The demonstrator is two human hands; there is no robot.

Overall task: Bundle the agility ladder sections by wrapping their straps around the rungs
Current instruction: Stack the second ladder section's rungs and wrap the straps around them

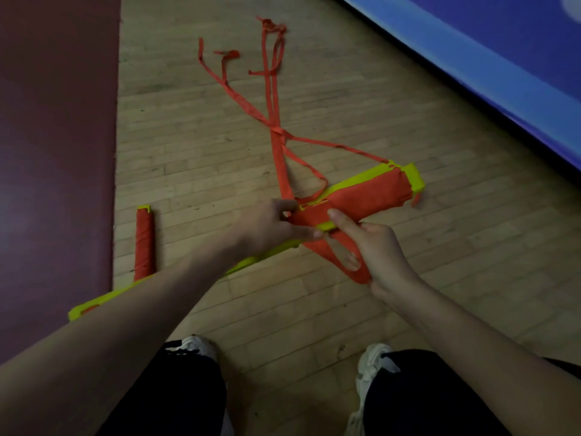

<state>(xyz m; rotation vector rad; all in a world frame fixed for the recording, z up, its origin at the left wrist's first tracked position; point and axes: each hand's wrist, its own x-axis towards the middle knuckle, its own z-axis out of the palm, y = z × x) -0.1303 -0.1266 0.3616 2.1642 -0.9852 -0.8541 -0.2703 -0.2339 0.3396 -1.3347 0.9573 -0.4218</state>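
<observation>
A stack of yellow ladder rungs point(412, 176) is held above the wooden floor, its right half wound in orange strap point(361, 195). My left hand point(267, 226) grips the stack near its middle, fingers closed over the wrapped edge. My right hand point(375, 250) pinches the strap under the stack, thumb resting on the wrap, with a loop of strap point(327, 253) hanging around its fingers. Loose orange strap ends point(273, 89) trail away across the floor. A second bundle point(144, 243), fully wrapped in orange, lies on the floor at the left.
A dark red mat point(56, 136) covers the floor on the left. A blue mat point(490, 55) runs along the upper right. My two shoes point(191, 347) and dark trouser legs are at the bottom edge. Wooden floor point(195, 127) lies between the mats.
</observation>
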